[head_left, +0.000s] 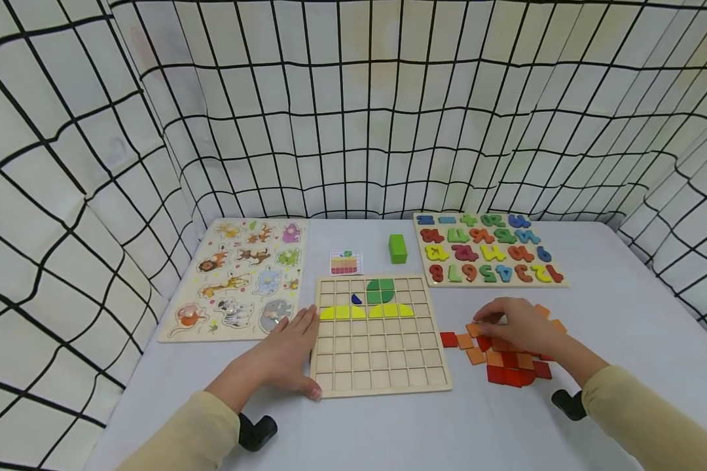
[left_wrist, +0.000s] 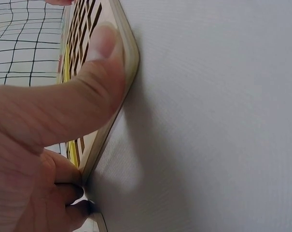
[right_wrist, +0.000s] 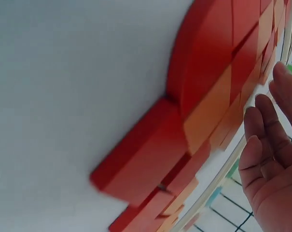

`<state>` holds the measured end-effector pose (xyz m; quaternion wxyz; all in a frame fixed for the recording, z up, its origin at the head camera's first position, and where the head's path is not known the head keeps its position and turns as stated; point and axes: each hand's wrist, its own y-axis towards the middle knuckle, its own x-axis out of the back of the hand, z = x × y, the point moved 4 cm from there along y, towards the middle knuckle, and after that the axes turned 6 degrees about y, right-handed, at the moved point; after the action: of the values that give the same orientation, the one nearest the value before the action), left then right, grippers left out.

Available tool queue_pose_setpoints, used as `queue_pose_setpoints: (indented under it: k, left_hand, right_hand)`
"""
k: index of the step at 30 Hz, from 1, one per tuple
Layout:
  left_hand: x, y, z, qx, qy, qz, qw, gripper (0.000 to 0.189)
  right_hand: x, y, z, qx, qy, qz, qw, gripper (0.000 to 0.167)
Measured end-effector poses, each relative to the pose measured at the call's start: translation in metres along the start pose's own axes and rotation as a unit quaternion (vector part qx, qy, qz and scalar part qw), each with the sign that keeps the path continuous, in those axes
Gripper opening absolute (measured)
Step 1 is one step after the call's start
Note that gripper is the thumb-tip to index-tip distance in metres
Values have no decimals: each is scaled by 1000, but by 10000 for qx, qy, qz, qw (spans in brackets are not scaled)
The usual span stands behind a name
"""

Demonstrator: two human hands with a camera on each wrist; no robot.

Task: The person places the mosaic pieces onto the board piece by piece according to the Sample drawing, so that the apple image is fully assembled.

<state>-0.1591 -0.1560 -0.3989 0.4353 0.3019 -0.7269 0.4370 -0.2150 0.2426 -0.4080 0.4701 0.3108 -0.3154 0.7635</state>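
A wooden grid board (head_left: 383,333) lies in the middle of the table, with yellow pieces (head_left: 336,313), a green shape (head_left: 380,291) and a small blue piece (head_left: 356,299) in its upper cells. My left hand (head_left: 285,353) rests along its left edge; the left wrist view shows the thumb (left_wrist: 100,63) pressing on a corner of the board. Right of the board is a pile of red and orange tiles (head_left: 509,360). Over the pile hovers my right hand (head_left: 521,324), fingers loosely bent. In the right wrist view its fingers (right_wrist: 269,135) hold nothing, beside the tiles.
An animal puzzle (head_left: 247,261) lies at the left, and a number puzzle (head_left: 483,255) at the back right. Behind the grid board are a small pattern card (head_left: 345,263) and a green block (head_left: 397,248). Black netting (head_left: 342,131) encloses the table.
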Motion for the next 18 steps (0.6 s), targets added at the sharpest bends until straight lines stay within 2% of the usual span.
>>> queue_pose_setpoints:
  k: [6,18]
  left_hand:
    - [-2,1,1,-35,16,1,10000,126]
    - [-1,1,1,-52,45,-7,10000,126]
  right_hand:
    - [-7,5,9,-36,41,246,9997,22]
    - [-12,9,8,-153,-111,241,9995,23]
